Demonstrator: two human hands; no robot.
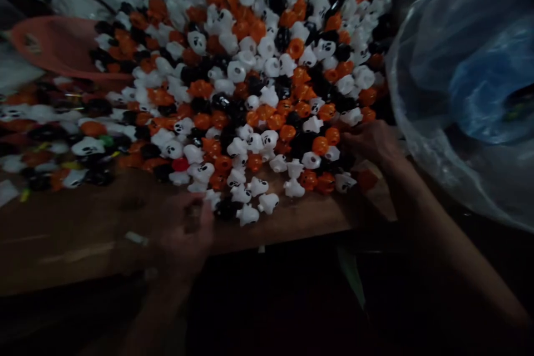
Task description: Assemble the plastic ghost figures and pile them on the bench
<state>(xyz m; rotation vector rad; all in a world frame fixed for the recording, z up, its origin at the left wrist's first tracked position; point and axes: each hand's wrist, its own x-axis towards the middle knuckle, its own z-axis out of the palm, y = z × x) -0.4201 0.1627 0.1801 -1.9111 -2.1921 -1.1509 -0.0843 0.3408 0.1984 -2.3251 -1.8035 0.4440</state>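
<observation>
A large heap of small white, orange and black figures, some white ones with dark faces, covers much of the wooden table. My left hand is at the front edge of the heap, beside a white figure; it is dim and blurred, and its fingers are curled, with what they hold, if anything, not clear. At the right side of the heap my right hand reaches in among the figures. Its fingertips are dark and partly lost against them, so I cannot make out whether it holds one.
A pink-orange scoop or basin lies at the back left, partly under figures. On the right stands a large clear plastic bag with something blue inside. The table's front edge runs below the heap.
</observation>
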